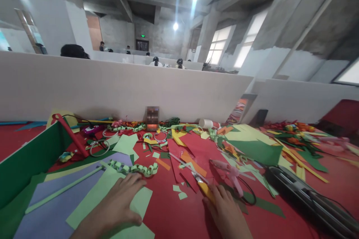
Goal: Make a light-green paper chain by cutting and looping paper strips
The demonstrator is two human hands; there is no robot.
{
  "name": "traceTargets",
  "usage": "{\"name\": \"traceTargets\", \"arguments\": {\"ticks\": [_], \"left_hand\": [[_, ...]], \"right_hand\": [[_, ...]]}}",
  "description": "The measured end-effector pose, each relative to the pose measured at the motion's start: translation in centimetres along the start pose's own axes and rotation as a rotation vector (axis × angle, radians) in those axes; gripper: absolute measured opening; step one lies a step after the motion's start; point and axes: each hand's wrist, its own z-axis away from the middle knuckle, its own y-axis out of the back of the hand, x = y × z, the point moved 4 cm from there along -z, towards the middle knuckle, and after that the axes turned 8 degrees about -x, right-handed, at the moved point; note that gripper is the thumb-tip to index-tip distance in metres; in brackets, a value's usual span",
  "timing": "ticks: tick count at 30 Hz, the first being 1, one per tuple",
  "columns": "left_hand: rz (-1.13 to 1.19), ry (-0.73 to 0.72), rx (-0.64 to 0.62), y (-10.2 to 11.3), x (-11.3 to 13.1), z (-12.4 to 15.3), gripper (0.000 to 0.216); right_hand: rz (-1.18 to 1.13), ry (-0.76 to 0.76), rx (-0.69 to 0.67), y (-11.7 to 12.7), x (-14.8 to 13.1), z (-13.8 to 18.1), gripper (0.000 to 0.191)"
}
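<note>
My left hand (116,203) is open, its thumb spread from the fingers, on or just above sheets of light green paper (92,198). A curled light green paper strip (144,169) lies just beyond its fingertips, and a thin green paper stick (66,189) slants away to the left. With its fingers closed round the handle, my right hand (227,211) holds a yellow utility knife (206,189). The blade points forward and left, near orange paper pieces (193,164). A pink glue gun (231,173) lies just past the right hand.
A long black-and-grey machine (305,198) stands at right, and a green box-like panel (33,153) at left. Small green scraps (179,192) dot the red tabletop (168,220). A white cup (207,123) lies on its side before the white partition (126,89).
</note>
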Motion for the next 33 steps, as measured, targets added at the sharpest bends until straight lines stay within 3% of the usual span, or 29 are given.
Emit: {"name": "traceTargets", "arguments": {"ticks": [3,6,8,11,13,18,23,28,33], "left_hand": [[-0.056,-0.086,0.021,0.5,-0.3,-1.5,0.072],[-0.083,-0.160,0.023,1.1,-0.4,-2.2,0.027],[-0.105,-0.168,0.068,1.5,-0.3,-2.4,0.010],[-0.127,-0.129,0.176,1.4,0.1,-3.0,0.017],[-0.146,-0.106,0.263,0.8,0.5,-3.6,0.020],[-0.241,-0.110,0.399,-1.2,1.1,-4.3,0.031],[-0.246,-0.110,0.430,-1.7,0.8,-3.9,0.032],[-0.187,-0.117,0.439,-1.8,0.4,-4.1,0.031],[-0.156,-0.111,0.411,-2.0,0.2,-4.3,0.035]], "right_hand": [[-0.127,0.030,-0.052,0.3,0.5,0.7,0.039],[-0.335,0.031,-0.101,1.7,1.5,1.5,0.045],[-0.432,-0.013,-0.113,2.8,2.8,2.4,0.047],[-0.512,-0.038,-0.104,4.1,3.3,3.9,0.050],[-0.556,0.021,-0.135,4.1,1.7,4.9,0.050],[-0.570,0.211,-0.290,1.1,-7.2,6.2,0.050],[-0.374,0.221,-0.197,-2.7,-13.7,5.3,0.066],[-0.100,0.194,-0.057,-6.3,-14.9,5.3,0.074],[0.045,0.186,0.074,-8.0,-14.8,6.0,0.081]]}}
